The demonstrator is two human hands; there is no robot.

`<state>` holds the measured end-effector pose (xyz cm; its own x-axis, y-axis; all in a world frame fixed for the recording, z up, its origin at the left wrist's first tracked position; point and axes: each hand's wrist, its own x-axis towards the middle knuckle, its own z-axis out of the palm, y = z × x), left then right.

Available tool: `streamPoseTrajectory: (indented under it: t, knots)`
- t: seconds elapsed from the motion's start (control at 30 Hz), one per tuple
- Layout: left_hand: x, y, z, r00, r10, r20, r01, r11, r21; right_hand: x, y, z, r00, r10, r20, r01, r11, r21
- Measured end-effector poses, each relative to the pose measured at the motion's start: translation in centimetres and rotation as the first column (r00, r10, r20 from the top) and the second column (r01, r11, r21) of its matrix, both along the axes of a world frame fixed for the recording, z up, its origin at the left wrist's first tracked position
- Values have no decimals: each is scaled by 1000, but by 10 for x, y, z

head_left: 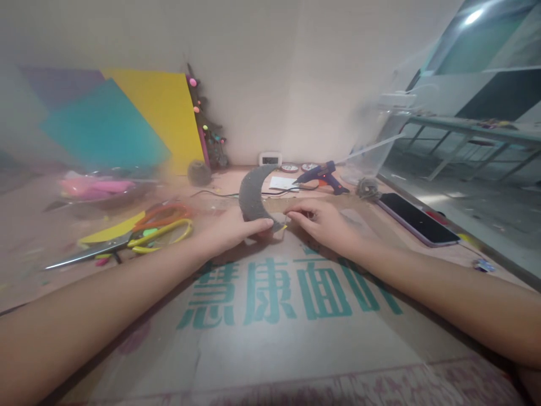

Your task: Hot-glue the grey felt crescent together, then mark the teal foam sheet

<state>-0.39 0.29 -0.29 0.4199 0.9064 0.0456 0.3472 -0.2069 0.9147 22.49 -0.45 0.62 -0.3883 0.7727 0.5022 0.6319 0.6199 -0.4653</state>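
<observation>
My left hand [236, 230] grips a dark grey crescent moon shape [252, 194] near its lower end, the thumb lying across its face. The crescent stands upright with its hollow side to the right. By its lower tip shows a small yellow bit [284, 227]. Just right of that tip is my right hand [315, 220], thumb and forefinger pinched together. Something thin seems to sit at those fingertips, too small to make out. Both hands are above a plastic sheet [270, 344] printed with large green characters.
A blue glue gun [321, 176] rests at the back with its cord. Scissors with yellow and orange handles [127, 239] lie left. A phone [416, 219] and a ball of grey yarn [367, 189] are at right. Coloured sheets [169, 118] lean on the wall beside a small clock [270, 159].
</observation>
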Motion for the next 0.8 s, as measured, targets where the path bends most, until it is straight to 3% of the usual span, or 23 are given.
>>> streamPoseTrajectory:
  t: [0.33,0.8]
  knots:
    - [5,-1,2,985,66,159,-48,993,-112,4,-5,-1,991,123,-58,-93,923,372]
    - [5,-3,3,974,46,223,-17,991,-130,4,-3,-3,983,159,86,-180,910,375]
